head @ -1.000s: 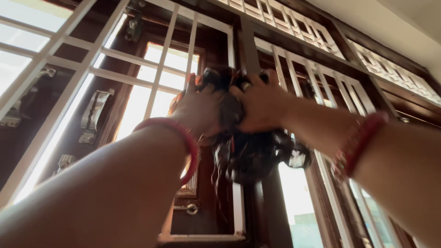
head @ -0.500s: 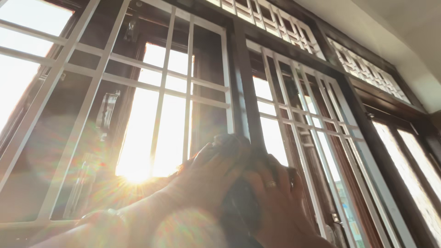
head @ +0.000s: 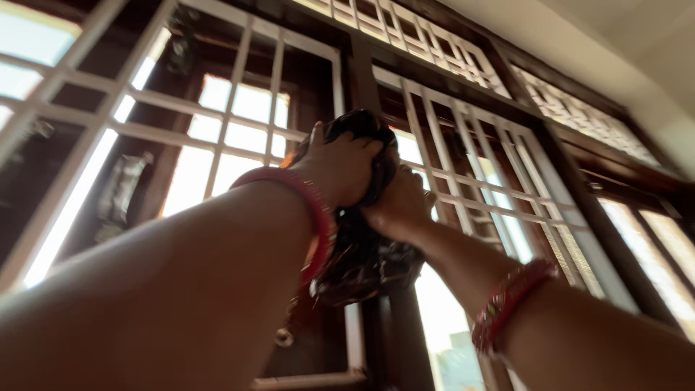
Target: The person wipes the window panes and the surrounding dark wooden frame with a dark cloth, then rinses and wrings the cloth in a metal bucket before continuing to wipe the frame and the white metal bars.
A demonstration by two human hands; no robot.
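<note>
Fingers (head: 355, 156) of the left hand (head: 340, 170) curl tight over a dark crumpled cloth (head: 362, 250), pressed against the dark wooden post (head: 362, 80) at twelve o'clock; the right hand (head: 394, 206) clamps it from three o'clock. It looks soft, light and limp, best bunched at its top. Half a second ago both hands sat lower.

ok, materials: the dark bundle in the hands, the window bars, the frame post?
Bundle: looks like dark cloth, possibly thin plastic; it crumples and hangs in glossy folds. Both the left hand and right hand press it against the post. Bars: probably metal painted white; thin, straight, matte. Post: likely dark-stained wood with a slight sheen, though blur hides any grain.
</note>
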